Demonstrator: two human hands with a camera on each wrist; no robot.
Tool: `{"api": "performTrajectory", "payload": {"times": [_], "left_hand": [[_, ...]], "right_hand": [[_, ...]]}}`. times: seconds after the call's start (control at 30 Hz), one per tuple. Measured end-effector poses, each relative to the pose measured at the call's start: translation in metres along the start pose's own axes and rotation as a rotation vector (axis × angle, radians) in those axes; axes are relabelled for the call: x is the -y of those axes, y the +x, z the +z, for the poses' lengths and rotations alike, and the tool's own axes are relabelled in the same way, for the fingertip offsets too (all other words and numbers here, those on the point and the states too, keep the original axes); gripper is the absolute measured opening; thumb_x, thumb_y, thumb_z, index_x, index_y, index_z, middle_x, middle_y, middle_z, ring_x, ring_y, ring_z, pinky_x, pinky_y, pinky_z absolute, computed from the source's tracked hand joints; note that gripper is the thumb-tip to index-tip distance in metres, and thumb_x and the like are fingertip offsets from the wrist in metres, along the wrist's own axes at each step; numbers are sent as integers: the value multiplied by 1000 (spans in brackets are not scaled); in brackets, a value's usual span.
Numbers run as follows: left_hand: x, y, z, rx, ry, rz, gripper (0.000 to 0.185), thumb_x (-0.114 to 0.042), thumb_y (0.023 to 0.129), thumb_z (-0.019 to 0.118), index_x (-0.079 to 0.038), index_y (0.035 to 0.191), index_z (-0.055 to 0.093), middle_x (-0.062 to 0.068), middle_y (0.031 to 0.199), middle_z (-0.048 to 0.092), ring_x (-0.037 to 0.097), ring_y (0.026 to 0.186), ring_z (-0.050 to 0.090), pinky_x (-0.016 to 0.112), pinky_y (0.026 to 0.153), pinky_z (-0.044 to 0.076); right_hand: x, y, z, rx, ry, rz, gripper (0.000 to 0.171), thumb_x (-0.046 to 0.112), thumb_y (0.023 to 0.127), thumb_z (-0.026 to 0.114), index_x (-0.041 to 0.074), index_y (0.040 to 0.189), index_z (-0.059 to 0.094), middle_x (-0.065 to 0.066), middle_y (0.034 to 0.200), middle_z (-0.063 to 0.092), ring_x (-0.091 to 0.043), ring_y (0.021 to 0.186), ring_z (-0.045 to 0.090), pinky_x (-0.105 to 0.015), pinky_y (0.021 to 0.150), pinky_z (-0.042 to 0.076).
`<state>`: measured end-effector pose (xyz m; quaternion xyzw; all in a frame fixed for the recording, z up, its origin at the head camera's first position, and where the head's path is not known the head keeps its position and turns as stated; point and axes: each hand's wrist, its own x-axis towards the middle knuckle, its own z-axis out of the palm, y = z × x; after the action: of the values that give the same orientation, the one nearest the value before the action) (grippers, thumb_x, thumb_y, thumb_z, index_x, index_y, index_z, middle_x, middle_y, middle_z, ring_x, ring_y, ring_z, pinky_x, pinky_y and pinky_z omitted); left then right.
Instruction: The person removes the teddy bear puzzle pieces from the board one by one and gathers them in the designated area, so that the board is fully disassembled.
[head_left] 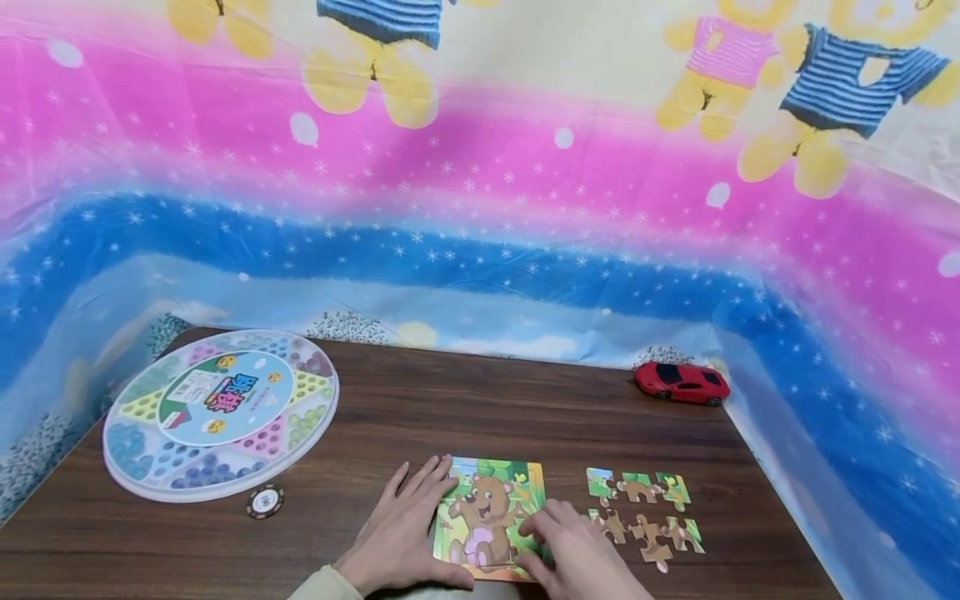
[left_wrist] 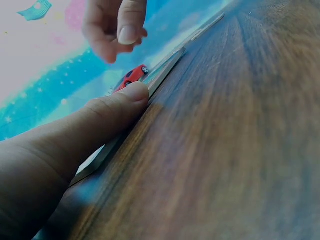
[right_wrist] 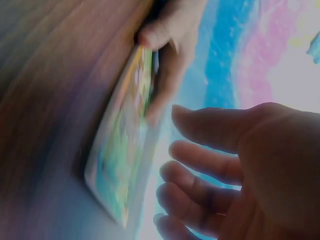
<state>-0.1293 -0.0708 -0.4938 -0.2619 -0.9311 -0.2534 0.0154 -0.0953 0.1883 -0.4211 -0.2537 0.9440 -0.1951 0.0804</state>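
Note:
A bear picture puzzle board (head_left: 487, 510) lies flat near the table's front edge. Along its left side rests my left hand (head_left: 405, 533), fingers stretched out and thumb at the front edge; the left wrist view shows this thumb (left_wrist: 107, 115) touching the board's rim. Over the board's right side hovers my right hand (head_left: 577, 550). The right wrist view shows its fingers (right_wrist: 200, 160) loosely bent, apart from the board, with nothing visible between them. Several puzzle pieces (head_left: 639, 486) sit in two rows right of the board, the near row partly behind the right hand.
A round Chinese checkers set (head_left: 225, 485) lies at the table's left, with a black-and-white poker chip (head_left: 266, 501) by its near edge. A red toy car (head_left: 681, 382) stands at the back right. Printed cloth (head_left: 480, 250) hangs behind the dark wooden table (head_left: 465, 400).

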Motion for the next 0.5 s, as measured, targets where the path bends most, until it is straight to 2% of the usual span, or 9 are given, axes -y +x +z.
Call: {"api": "performTrajectory", "payload": {"times": [0.2, 0.3, 0.5], "left_hand": [[-1, 0, 0, -5, 11, 6, 119, -91, 57, 57, -14, 146, 45, 9, 159, 25, 26, 146, 20, 56, 115, 10], [-1, 0, 0, -2, 12, 8, 118, -91, 57, 57, -14, 146, 45, 9, 159, 25, 26, 146, 20, 57, 115, 10], [-1, 1, 0, 7, 4, -1, 118, -91, 58, 57, -15, 147, 44, 8, 159, 25, 26, 146, 20, 57, 115, 11]], "right_hand": [[12, 15, 14, -2, -136, -85, 36, 38, 90, 70, 15, 117, 68, 10, 100, 51, -4, 83, 43, -23, 64, 40], [12, 19, 21, 8, -163, -104, 43, 40, 90, 70, 15, 124, 67, 9, 104, 51, -4, 86, 44, -23, 65, 39], [10, 24, 30, -4, -183, -178, 34, 39, 89, 70, 18, 116, 70, 9, 102, 50, -5, 88, 44, -22, 66, 40]]}}
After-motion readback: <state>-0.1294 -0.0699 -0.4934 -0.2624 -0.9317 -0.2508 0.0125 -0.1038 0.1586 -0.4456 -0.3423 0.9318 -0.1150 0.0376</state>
